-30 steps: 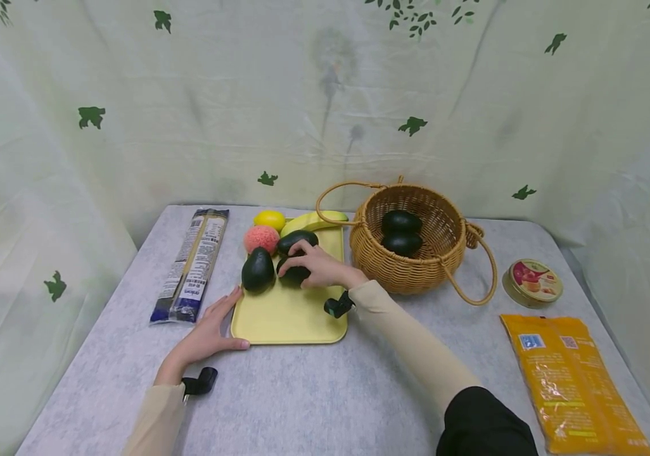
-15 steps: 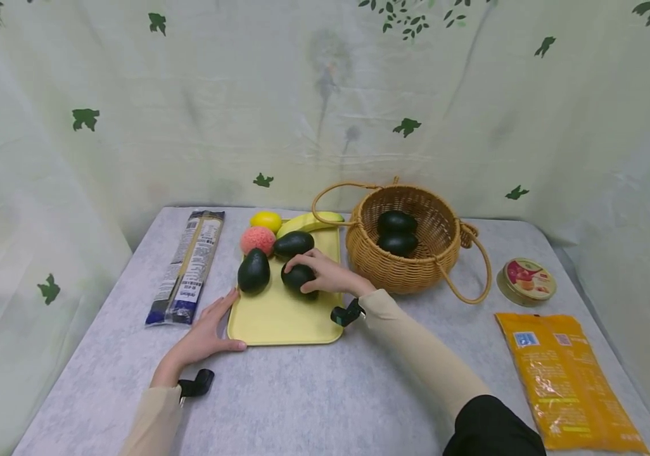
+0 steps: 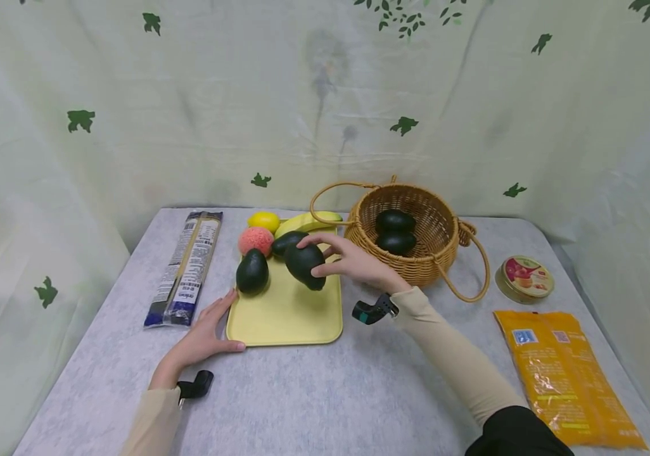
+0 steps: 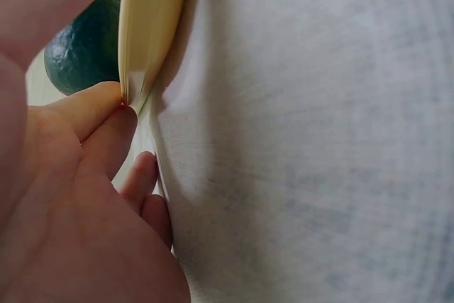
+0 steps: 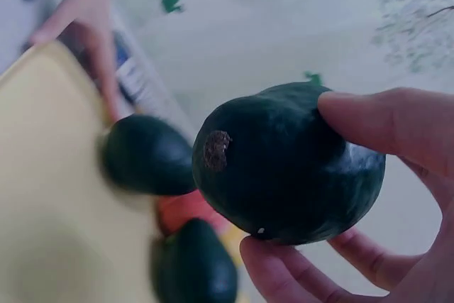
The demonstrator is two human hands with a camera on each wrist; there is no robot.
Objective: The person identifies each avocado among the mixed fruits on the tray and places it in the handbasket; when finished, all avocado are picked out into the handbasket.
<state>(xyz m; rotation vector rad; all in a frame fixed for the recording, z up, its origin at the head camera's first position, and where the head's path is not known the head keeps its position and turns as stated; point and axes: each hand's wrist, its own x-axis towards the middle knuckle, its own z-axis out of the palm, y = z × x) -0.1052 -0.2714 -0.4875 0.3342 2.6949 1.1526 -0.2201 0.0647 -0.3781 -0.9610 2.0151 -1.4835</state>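
Evidently the step in hand is lifting an avocado off the tray. At the far left lies a long blue-ended packet (image 3: 185, 269); just beside it, the person's left hand (image 3: 205, 332) spreads around the near left corner of the yellow tray (image 3: 285, 320), touching its edges but grasping nothing. A standing-out dark avocado (image 3: 252, 272) sits at the tray's left side, with a pink fruit (image 3: 255, 241), lemon (image 3: 263, 221), second avocado (image 3: 285, 240) and banana (image 3: 305, 223) behind. Over the tray, the right hand (image 3: 359, 259) pinches the held avocado (image 3: 304, 265) between thumb and fingers, seemingly raised clear. Farther right, the wicker basket (image 3: 424, 271) contains a pair of avocados (image 3: 395, 221). If the held fruit is meant to join them, the next move calls for a steady pinch and enough height to clear handle and rim. Rightmost are a round tin (image 3: 526, 278) and, nearer, an orange bag (image 3: 570, 373).
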